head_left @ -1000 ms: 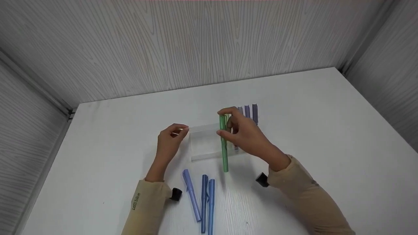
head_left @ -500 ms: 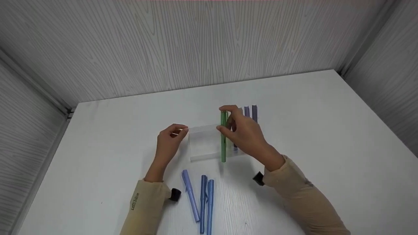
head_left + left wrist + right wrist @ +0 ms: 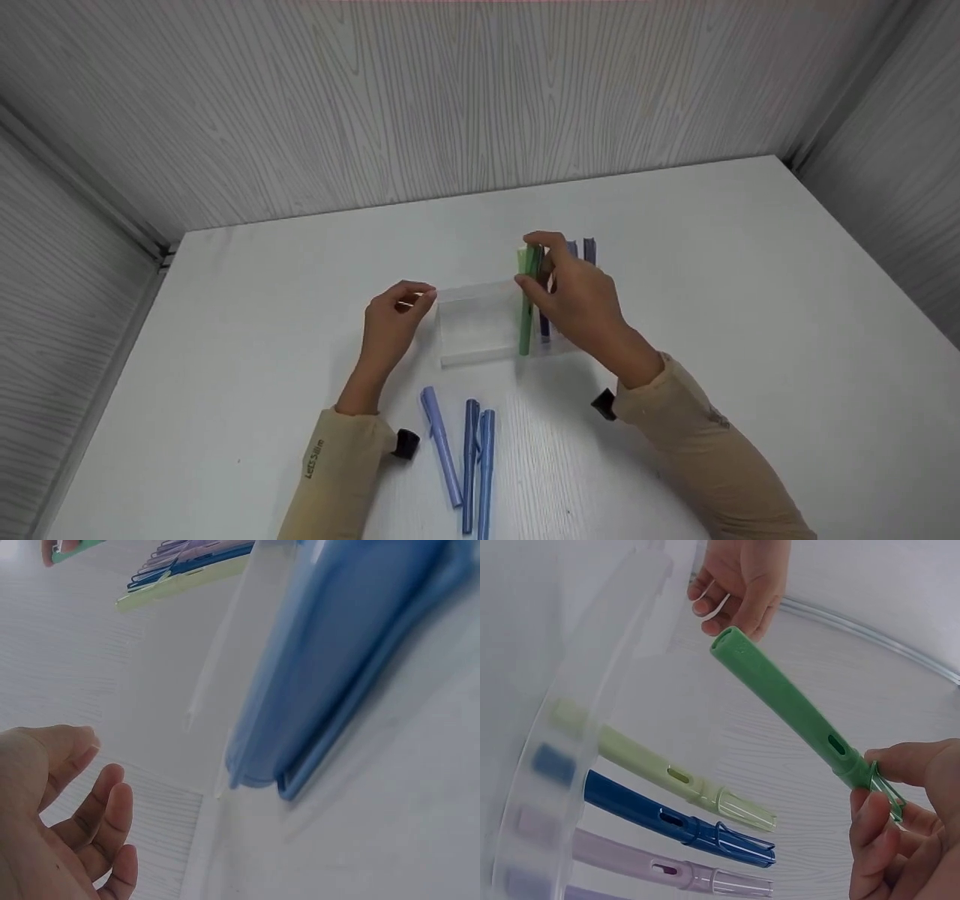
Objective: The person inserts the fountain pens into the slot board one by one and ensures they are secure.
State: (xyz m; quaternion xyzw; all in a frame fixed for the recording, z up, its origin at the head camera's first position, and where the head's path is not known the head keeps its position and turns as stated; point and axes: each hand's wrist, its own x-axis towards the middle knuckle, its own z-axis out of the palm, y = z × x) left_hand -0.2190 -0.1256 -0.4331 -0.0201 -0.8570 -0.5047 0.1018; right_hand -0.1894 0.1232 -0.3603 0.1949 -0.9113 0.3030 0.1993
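My right hand (image 3: 581,289) holds a green fountain pen (image 3: 526,322) near one end, between thumb and fingers. The pen is raised above the pens in a clear tray (image 3: 474,358). In the right wrist view, a light green pen (image 3: 637,754), a dark blue pen (image 3: 637,806) and a pale purple pen (image 3: 630,855) lie side by side in the tray. My left hand (image 3: 394,315) has its fingertips at the tray's far left corner. Its fingers are loosely bent in the left wrist view (image 3: 67,817); whether they touch the tray I cannot tell.
Closer to me on the white table (image 3: 225,420) lie a lavender pen (image 3: 442,450), a dark blue pen (image 3: 469,465) and a lighter blue pen (image 3: 486,472). A wood-grain wall (image 3: 450,97) stands behind the table.
The right hand has carried the green pen slightly right and toward the tray's far side. The light green pen's end now shows left of it. The left hand keeps its place.
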